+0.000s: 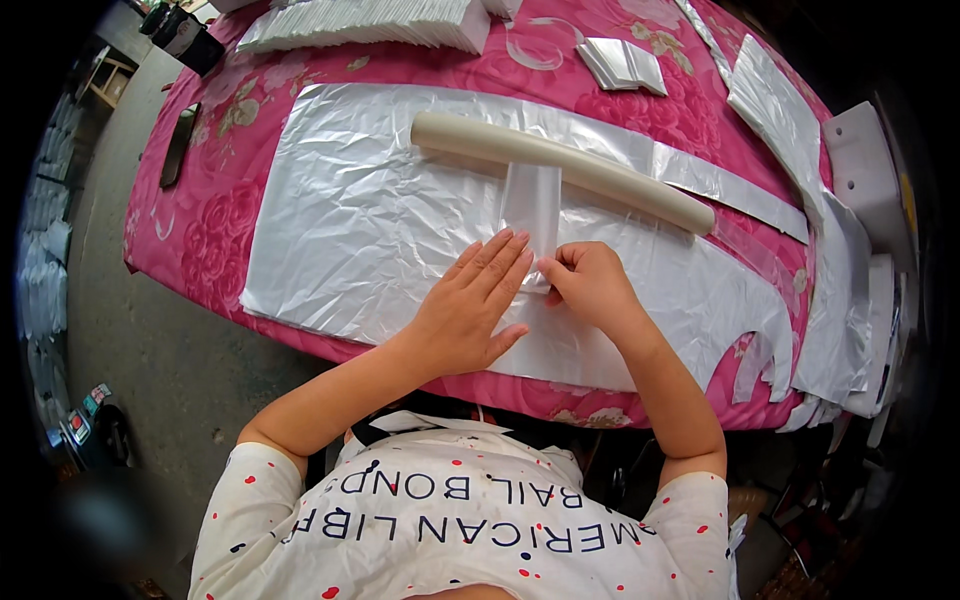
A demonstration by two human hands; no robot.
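Your left hand [470, 310] lies flat, fingers spread and pressed palm-down on the wide crinkled sheet of silvery plastic film [340, 230]. It grips nothing; it only weighs the sheet down, which seems meant to keep the slippery layer from sliding. Your right hand [590, 285] is curled just beside it, with thumb and fingertips pressed together on the near end of a narrow clear strip of tape or film [532, 205]. That strip runs straight away from you to the long cream-coloured cardboard-like roll [560, 170], which lies slantwise across the sheet. Holding the end pinched this way keeps the strip taut between roll and hand.

The silvery sheet covers most of the near half of the table, which is dressed in a pink flowered cloth [210, 190], so you can reach the whole work without leaning. A scalloped cut-out edge of the sheet [760, 355] hangs near the table's right corner. Stacks of folded silvery pieces [370, 25] sit at the far edge, and a smaller folded pile [625, 65] and long silvery strips [780, 110] lie off to the right. All are well apart from your hands. A dark flat object [180, 145] rests at the left edge; I cannot tell what it is.
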